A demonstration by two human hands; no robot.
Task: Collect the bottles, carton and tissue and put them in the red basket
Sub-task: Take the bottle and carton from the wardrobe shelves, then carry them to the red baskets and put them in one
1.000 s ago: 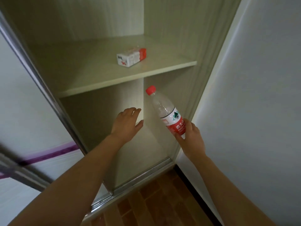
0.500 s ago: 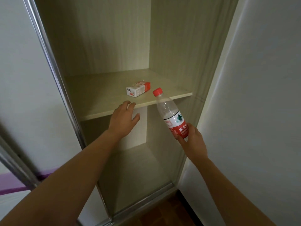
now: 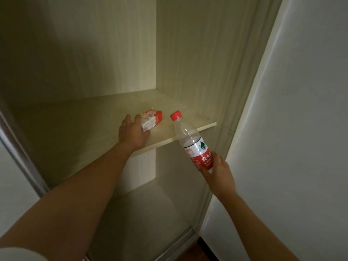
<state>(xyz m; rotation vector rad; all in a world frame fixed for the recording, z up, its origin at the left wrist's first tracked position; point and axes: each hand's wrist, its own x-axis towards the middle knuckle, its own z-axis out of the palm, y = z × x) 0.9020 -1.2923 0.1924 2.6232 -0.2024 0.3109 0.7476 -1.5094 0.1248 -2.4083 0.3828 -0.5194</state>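
Note:
A small red and white carton [image 3: 152, 119] lies on its side on the pale wooden shelf [image 3: 75, 129] inside an open wardrobe. My left hand [image 3: 132, 132] rests on the shelf with its fingers around the carton's near end. My right hand [image 3: 216, 171] holds a clear plastic bottle [image 3: 192, 143] with a red cap and red label by its lower part. The bottle tilts up and to the left, in front of the shelf's right edge. The red basket and the tissue are out of sight.
The wardrobe's right side panel [image 3: 216, 63] stands close to the bottle. A white wall or door [image 3: 301, 129] fills the right. A metal sliding-door frame [image 3: 20, 153] runs down the left. A lower compartment [image 3: 146, 213] opens beneath the shelf.
My left hand rose from below the shelf's front edge onto the shelf and closed on the carton. The view tilted upward. The bottle stayed in my right hand.

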